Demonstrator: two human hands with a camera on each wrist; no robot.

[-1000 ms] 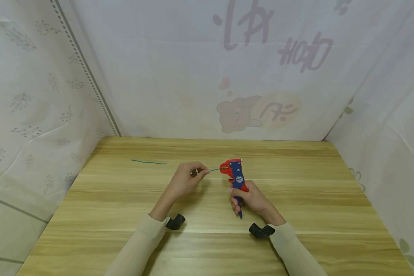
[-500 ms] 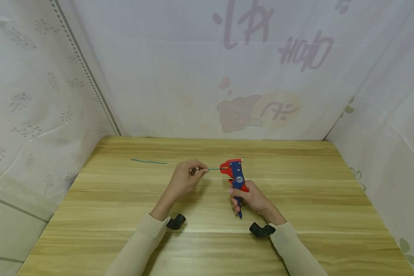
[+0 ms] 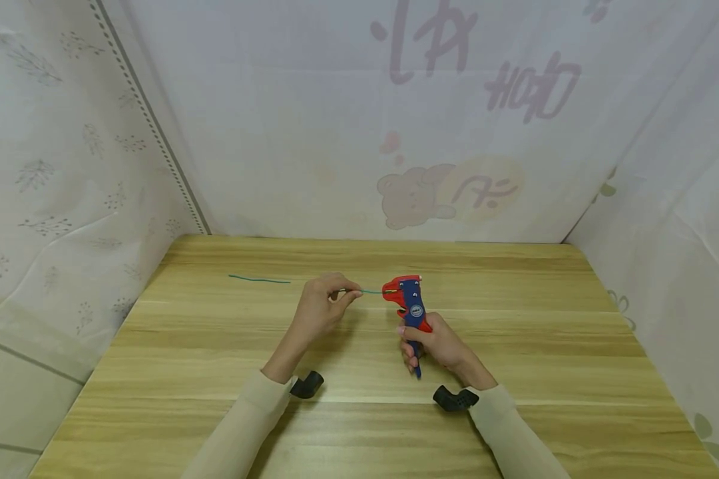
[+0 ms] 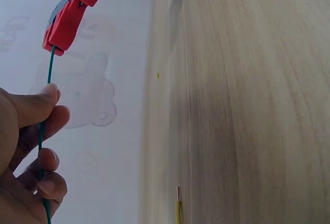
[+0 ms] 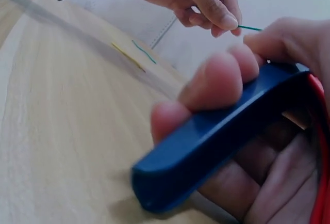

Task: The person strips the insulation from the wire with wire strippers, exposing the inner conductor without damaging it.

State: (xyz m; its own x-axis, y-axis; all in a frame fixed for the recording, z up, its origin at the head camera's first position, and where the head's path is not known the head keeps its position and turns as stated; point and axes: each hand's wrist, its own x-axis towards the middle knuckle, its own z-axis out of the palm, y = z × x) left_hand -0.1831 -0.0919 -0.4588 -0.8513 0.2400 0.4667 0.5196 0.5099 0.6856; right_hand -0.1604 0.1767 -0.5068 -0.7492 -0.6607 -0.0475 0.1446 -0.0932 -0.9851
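Note:
My left hand (image 3: 322, 311) pinches a thin green wire (image 4: 50, 72) between thumb and forefinger. In the left wrist view the wire's tail runs down past the other, curled fingers. The wire's far end enters the red nose of a pistol-shaped wire stripper (image 3: 415, 298), so its tip is hidden there. Around the stripper's blue and red handles, my right hand (image 3: 443, 342) is wrapped, thumb on the near side. The right wrist view shows the blue handle (image 5: 206, 131) close up, with fingers curled over it.
A second green wire (image 3: 259, 279) lies on the wooden table (image 3: 359, 432) at the back left. A yellow wire (image 5: 128, 57) with a bare copper end lies near it in the right wrist view. One tiny yellow scrap (image 4: 158, 75) is on the tabletop. A cloth backdrop stands behind.
My left hand has risen slightly toward the back of the table, and the held wire now runs nearly level into the stripper. The right hand and stripper have barely moved.

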